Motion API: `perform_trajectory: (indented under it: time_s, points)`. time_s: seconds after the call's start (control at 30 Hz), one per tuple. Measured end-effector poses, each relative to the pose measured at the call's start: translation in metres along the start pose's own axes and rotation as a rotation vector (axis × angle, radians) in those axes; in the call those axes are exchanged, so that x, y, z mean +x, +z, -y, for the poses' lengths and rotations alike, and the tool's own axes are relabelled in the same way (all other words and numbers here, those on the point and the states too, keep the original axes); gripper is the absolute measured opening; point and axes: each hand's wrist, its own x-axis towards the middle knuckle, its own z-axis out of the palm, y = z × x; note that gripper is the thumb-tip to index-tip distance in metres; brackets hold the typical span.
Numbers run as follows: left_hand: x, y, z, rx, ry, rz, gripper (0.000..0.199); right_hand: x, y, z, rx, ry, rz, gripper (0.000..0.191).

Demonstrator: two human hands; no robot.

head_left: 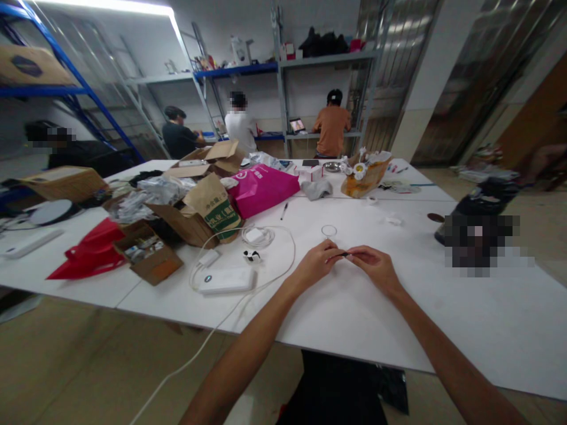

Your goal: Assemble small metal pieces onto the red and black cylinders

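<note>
Both my hands meet above the white table (305, 319), fingertips close together. Between them is a small, thin dark piece (344, 254), too small to name. My left hand (316, 264) pinches it from one side, fingers closed. From the other side my right hand (375, 265) has its thumb and fingers closed on it. Just beyond my left hand is a thin wire-like ring (328, 230); whether it joins the dark piece I cannot tell. Farther off to the left lies a black pen (284, 211).
At left are a white power bank (227, 280), a coiled white cable (266, 238), a small open box (153, 260), a red bag (95, 251), a paper bag (215, 206) and a magenta bag (266, 188). A person leans in at right (478, 206); others sit by the shelves.
</note>
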Motion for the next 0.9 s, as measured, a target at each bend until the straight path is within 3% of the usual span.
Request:
perform_trajectory:
  time_s: [0.67, 0.9]
  points:
    - [-0.0002, 0.001, 0.0002, 0.001, -0.003, -0.03, 0.027, 0.0014, 0.0026, -0.0057, -0.02, 0.034, 0.033, 0.052]
    - [0.0022, -0.0049, -0.0022, 0.03, -0.107, 0.021, 0.026, 0.0018, 0.0015, -0.0098, -0.025, -0.027, -0.011, 0.047]
